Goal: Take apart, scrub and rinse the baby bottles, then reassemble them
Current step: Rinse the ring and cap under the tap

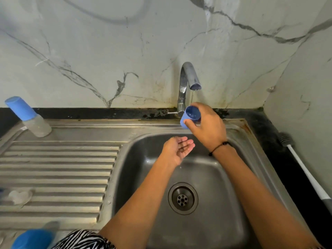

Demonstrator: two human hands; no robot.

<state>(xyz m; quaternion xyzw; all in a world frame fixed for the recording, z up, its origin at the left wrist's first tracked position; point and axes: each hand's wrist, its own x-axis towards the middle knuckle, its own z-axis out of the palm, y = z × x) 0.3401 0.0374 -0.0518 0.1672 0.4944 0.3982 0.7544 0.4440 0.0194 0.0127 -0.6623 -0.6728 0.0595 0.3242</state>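
Blue cap under the tap.
Gripped by the right hand, open side up, maybe catching a thin trickle; left hand open, palm up, over the sink.

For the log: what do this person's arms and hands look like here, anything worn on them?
Both forearms are bare, with no sleeves reaching them and no gloves. The right hand has a thin black cord bracelet with a small bead or knot at the wrist. The left hand shows nothing worn, and looks wet. A black-and-white zebra-striped garment shows at the bottom edge.
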